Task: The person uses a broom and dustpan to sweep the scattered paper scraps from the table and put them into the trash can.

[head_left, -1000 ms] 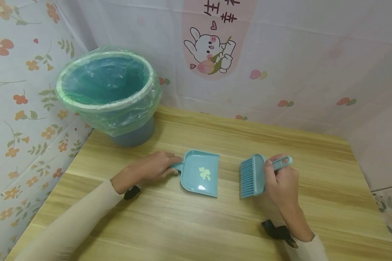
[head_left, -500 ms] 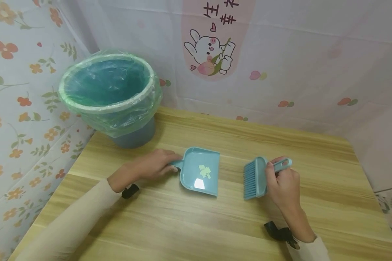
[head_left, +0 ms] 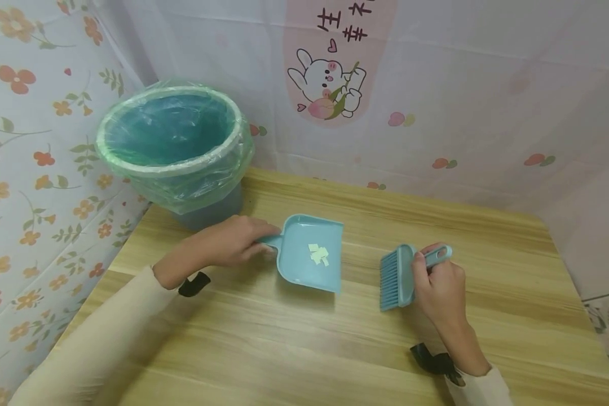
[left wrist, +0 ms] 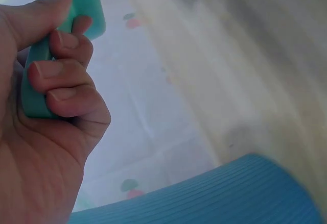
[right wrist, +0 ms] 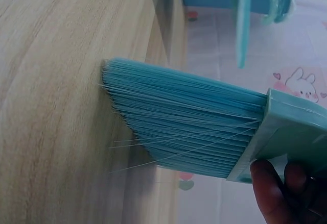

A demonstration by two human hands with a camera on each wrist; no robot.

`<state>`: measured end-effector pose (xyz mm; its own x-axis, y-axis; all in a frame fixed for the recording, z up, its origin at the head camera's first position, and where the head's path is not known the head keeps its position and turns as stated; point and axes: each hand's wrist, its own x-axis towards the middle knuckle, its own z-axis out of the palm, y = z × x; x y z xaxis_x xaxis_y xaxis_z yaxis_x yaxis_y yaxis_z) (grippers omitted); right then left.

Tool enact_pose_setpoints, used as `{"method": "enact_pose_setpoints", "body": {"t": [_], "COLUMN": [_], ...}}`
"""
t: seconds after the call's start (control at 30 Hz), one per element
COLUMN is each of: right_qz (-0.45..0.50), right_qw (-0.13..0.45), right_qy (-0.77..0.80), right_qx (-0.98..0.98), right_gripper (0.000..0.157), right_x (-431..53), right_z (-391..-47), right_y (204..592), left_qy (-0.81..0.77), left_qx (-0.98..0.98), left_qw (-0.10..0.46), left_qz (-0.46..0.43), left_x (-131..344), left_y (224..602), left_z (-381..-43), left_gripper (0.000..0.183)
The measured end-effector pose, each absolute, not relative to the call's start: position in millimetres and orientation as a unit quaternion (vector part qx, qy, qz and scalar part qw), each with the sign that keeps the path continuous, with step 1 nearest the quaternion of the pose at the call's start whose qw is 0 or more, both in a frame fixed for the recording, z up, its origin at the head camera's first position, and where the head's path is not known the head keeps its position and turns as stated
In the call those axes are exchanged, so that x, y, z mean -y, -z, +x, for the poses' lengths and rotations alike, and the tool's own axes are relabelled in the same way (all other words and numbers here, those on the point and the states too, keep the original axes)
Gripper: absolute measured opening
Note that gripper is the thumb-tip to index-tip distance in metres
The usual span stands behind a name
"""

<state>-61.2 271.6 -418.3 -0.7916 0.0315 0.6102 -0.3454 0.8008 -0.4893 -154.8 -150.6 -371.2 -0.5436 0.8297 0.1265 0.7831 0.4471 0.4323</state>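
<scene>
My left hand point(head_left: 232, 241) grips the handle of a light-blue dustpan point(head_left: 304, 268), which is raised over the table with its shadow below. Several small pale-green paper pieces point(head_left: 318, 254) lie in the pan. In the left wrist view, curled fingers point(left wrist: 66, 83) wrap the dustpan's handle point(left wrist: 36, 94). On the right, my right hand point(head_left: 440, 287) holds a blue hand brush point(head_left: 398, 276) by its handle, bristles facing the pan. The right wrist view shows the bristles point(right wrist: 184, 117) with their tips at the wooden surface.
A blue bin point(head_left: 208, 211) lined with a translucent green bag point(head_left: 182, 189) stands at the table's back left corner, just beyond my left hand. The wooden table point(head_left: 284, 349) meets a printed cloth point(head_left: 467, 101) at the back. Floral cloth point(head_left: 56, 175) hangs on the left.
The dustpan has risen off the table and shifted slightly toward the back, with the paper pieces in it. My right hand with the brush moved slightly right, then stayed nearly still.
</scene>
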Motion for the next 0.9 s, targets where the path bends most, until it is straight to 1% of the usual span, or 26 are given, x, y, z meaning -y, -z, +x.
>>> {"method": "enact_pose_setpoints", "body": {"t": [0.17,0.57,0.8,0.9], "right_qz": [0.086,0.081,0.078,0.079], "right_qw": [0.312,0.310,0.309,0.309], "right_qy": [-0.302,-0.301,-0.301,-0.301], "right_qx": [0.897,0.898,0.899,0.899], "right_gripper": [0.016,0.016,0.017,0.017], "right_x": [-272.2,-273.7,-274.7,-274.3], "right_z": [-62.1,-62.4,-62.4,-62.7], "right_y": [419.0,420.1,420.6,420.3], "left_qy": [-0.237,-0.232,-0.232,-0.221], "left_qx": [-0.844,-0.847,-0.849,-0.856], "left_qw": [0.049,0.044,0.028,0.023], "left_qz": [0.478,0.476,0.473,0.467], "left_x": [153.4,165.2,177.4,183.4], "left_y": [350.1,308.7,286.2,274.8], "left_z": [-158.7,-168.4,-171.1,-170.6], "left_gripper": [0.025,0.037,0.029,0.031]}}
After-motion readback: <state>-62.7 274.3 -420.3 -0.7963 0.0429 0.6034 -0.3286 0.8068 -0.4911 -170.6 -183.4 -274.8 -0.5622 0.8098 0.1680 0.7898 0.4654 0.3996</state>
